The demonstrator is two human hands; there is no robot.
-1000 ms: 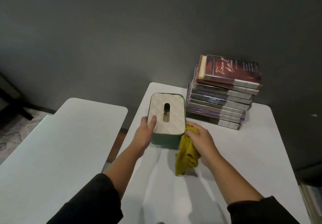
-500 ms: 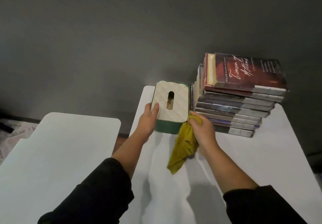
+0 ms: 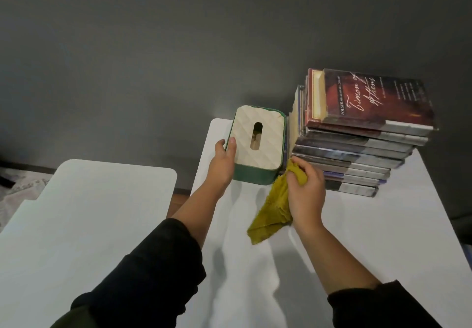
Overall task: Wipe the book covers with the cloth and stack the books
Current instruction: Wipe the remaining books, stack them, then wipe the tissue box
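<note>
A white table [image 3: 383,238] runs to the dark wall, a second white table [image 3: 76,225] beside its left edge across a narrow gap. At the far right corner stands a stack of books [image 3: 357,149]; the top cover reads "Folger Shakespeare Library" and "Timon of Athens". A green tissue box [image 3: 258,143] sits touching the stack's left side, near the far left corner. The left hand [image 3: 222,164] grips the box's left edge. The right hand [image 3: 305,194] clutches a yellow cloth [image 3: 270,215] just before the stack. The near half of the table lies bare.
</note>
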